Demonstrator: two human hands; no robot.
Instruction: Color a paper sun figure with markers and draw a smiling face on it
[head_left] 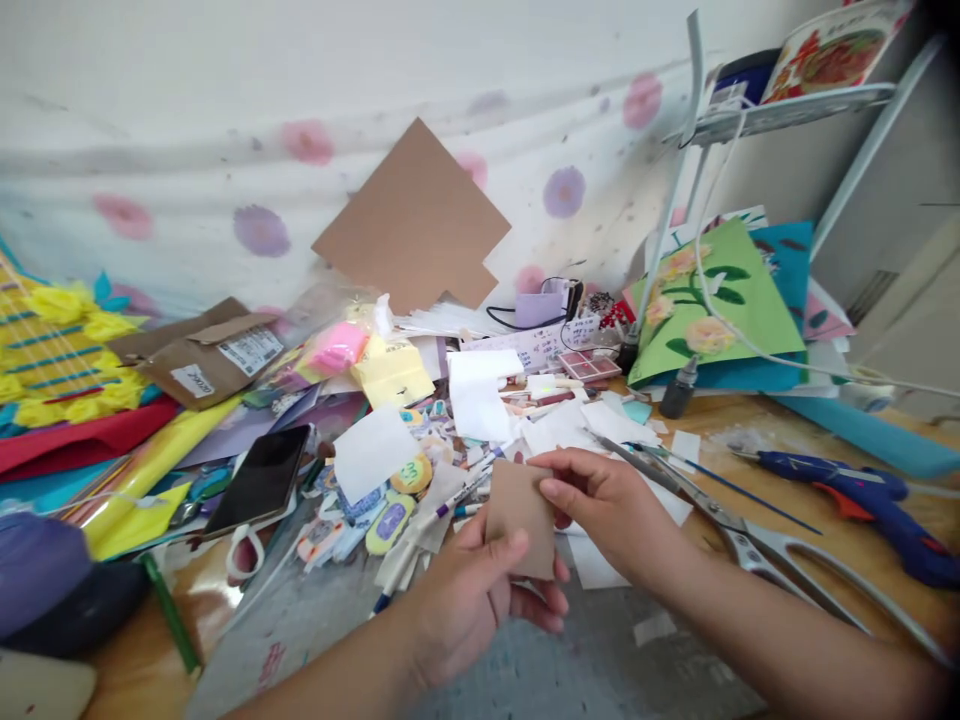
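A small piece of brown cardboard (517, 510) is held up between my two hands over the grey cutting mat. My left hand (480, 590) grips its lower left side, thumb across the front and fingers behind. At the upper right edge, my right hand (600, 500) pinches the piece between thumb and fingers. Just beyond lie white paper scraps (375, 455), cut-out stickers (391, 522) and marker pens (454, 498). Large metal scissors (739, 530) lie open on the right, partly behind my right forearm.
A blue hot glue gun (847, 480) lies at the right. A black phone (259, 478) rests on the left near a cardboard package (206, 360). A large brown cardboard sheet (416, 220) leans against the back wall. A white shelf rack (787, 112) stands at the right back.
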